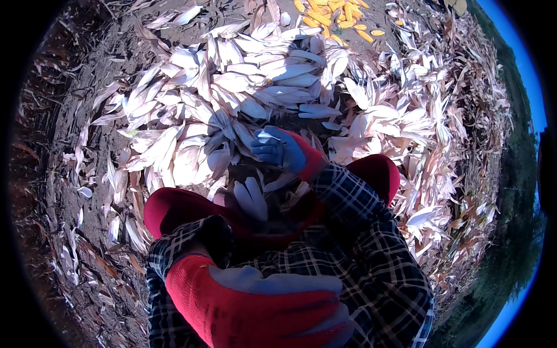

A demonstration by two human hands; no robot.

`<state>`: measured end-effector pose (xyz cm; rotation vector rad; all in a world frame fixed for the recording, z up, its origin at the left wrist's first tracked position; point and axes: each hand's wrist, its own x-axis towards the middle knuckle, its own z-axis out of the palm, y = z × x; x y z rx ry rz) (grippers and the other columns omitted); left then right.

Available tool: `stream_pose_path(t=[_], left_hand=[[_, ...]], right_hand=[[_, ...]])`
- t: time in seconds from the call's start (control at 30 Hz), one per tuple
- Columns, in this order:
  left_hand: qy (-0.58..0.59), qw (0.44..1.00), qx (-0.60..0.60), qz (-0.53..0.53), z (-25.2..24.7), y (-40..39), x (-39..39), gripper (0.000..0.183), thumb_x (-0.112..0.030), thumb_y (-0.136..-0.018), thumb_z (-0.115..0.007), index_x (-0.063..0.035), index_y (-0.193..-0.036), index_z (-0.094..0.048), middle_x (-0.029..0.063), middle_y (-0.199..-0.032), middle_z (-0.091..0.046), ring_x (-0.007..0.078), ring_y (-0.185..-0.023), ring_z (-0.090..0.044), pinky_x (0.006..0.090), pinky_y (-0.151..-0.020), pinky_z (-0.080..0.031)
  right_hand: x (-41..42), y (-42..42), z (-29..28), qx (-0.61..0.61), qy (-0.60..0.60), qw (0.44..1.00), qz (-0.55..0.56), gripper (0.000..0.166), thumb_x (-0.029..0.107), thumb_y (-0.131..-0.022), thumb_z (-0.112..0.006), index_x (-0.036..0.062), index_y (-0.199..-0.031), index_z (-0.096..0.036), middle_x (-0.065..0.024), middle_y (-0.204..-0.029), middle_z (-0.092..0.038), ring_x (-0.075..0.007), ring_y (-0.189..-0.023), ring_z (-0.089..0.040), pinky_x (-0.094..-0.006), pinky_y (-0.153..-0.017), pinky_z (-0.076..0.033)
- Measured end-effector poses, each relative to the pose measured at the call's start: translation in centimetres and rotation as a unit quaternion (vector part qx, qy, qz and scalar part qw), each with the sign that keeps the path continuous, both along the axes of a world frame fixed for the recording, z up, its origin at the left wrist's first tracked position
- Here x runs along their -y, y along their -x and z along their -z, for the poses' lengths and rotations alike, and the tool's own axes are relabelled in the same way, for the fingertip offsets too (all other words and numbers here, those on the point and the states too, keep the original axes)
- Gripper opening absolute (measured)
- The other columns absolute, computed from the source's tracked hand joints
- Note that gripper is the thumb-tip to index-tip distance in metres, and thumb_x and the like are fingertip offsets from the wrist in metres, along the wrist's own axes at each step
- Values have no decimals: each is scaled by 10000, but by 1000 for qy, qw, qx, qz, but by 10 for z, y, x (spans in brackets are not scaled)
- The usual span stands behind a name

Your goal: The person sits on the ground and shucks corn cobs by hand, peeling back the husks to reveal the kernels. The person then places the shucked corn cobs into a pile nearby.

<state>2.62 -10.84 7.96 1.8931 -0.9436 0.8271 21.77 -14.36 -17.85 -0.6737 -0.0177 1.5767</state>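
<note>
My left hand (265, 304), in a red knit glove with grey coating, is raised close to the camera in front of my plaid shirt. Its fingers point right and lie together; the palm side is hidden, so I cannot tell if anything is in it. My right hand (278, 150), gloved alike, is low over the ground between my knees with its fingers curled. A small bright white patch shows at those fingers, either a bit of husk or sunlit glove. Just beyond and left of it lies a heap of corn ears in dry pale husks (243, 82).
Husked yellow corn cobs (320, 17) lie piled on bare soil at the far side. Loose dry husks (391, 122) form a bank along the right. Husk pieces (250, 198) lie between my legs, near my red-clad left knee (182, 213). Stalk litter (100, 278) covers the left ground.
</note>
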Motion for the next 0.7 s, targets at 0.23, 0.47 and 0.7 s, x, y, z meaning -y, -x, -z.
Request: stream_pose_path(t=[0.23, 0.47, 0.7], left_hand=[[-147, 968, -164, -116, 22, 27, -70, 305, -173, -728, -629, 10, -972, -635, 141, -961, -640, 247, -873, -628, 377, -797, -502], [176, 858, -328, -355, 88, 20, -151, 269, -104, -862, -589, -9, -1112, -610, 76, -903, -665, 90, -733, -593, 243, -655, -474], [115, 805, -386, -435, 100, 22, -168, 303, -171, -883, -585, -44, -1158, -591, 13, -923, -652, 65, -759, -543, 220, -665, -453]], right_hand=[[-12, -27, 16, 107, -64, 989, 77, 443, 330, -925, -484, -24, -1192, -491, -167, -1140, -580, -246, -986, -602, -343, -866, -489], [-6, -35, 38, 230, 85, 965, 89, 365, 308, -925, -489, 11, -1136, -513, -134, -1038, -622, -207, -919, -627, -299, -784, -509], [-28, -7, 181, 614, 147, 768, -113, 258, 269, -883, -576, 57, -1030, -566, -35, -767, -597, -114, -636, -557, -257, -571, -459]])
